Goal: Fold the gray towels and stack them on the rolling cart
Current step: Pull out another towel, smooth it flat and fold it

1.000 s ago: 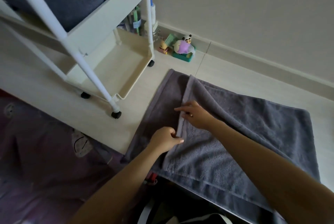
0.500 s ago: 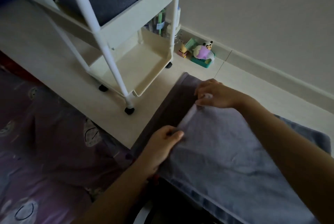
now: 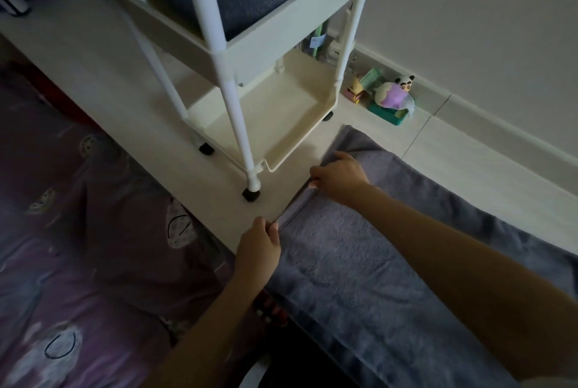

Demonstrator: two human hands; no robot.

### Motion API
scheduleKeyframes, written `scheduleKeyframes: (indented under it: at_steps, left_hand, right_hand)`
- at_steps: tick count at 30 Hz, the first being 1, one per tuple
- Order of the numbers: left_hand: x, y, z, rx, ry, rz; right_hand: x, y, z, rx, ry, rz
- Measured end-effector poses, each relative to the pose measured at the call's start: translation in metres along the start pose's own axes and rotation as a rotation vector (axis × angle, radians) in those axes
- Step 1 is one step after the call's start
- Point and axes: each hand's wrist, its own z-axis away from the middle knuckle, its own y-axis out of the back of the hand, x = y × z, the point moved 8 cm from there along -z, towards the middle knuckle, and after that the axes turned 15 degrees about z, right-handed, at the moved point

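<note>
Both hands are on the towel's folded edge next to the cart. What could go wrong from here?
1. The left hand and right hand hold the gray towel only along one edge; the layers may slip out of line.
2. That edge lies near the rolling cart and its wheel; a further pull could bump it and roll it.

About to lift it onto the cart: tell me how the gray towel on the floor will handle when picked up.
Probably floppy: the gray towel lies flat, and its folded edge bends between the left hand and right hand pinching it. Its looped pile looks grippy, unlikely to slip. Lifted by that edge alone, the layers would likely sag open; support it underneath.
</note>
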Motion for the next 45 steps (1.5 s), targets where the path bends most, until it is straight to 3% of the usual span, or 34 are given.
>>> scheduleKeyframes:
  at_steps: [5, 11, 20, 27, 36, 39, 41, 45]
  left_hand:
    - [-0.002, -0.004, 0.001, 0.011, -0.109, -0.276]
    - [-0.004, 0.0, -0.003, 0.064, -0.132, -0.16]
    - [-0.003, -0.001, -0.011, 0.154, -0.196, -0.256]
    - [0.0, 0.0, -0.021, 0.186, -0.263, -0.19]
    - [-0.002, 0.006, -0.018, 0.241, -0.391, -0.114]
    - [-0.007, 0.006, -0.019, 0.233, -0.385, -0.085]
    - [-0.008, 0.005, -0.021, 0.232, -0.382, -0.093]
    - [-0.007, 0.004, -0.021, 0.238, -0.367, -0.111]
  right_hand:
    - [-0.01, -0.006, -0.008, -0.042, 0.03, 0.175]
    - [0.011, -0.018, -0.007, -0.157, 0.08, -0.044]
    - [0.08, -0.024, -0.036, -0.204, 0.009, 0.106]
    - [0.085, -0.012, -0.065, -0.081, -0.011, -0.128]
    - [0.099, -0.021, -0.045, -0.227, 0.046, 0.088]
    - [0.112, -0.023, -0.036, -0.323, 0.039, -0.002]
    - [0.117, -0.017, -0.035, -0.305, 0.021, -0.088]
    - [0.121, -0.003, -0.031, -0.305, -0.038, -0.48]
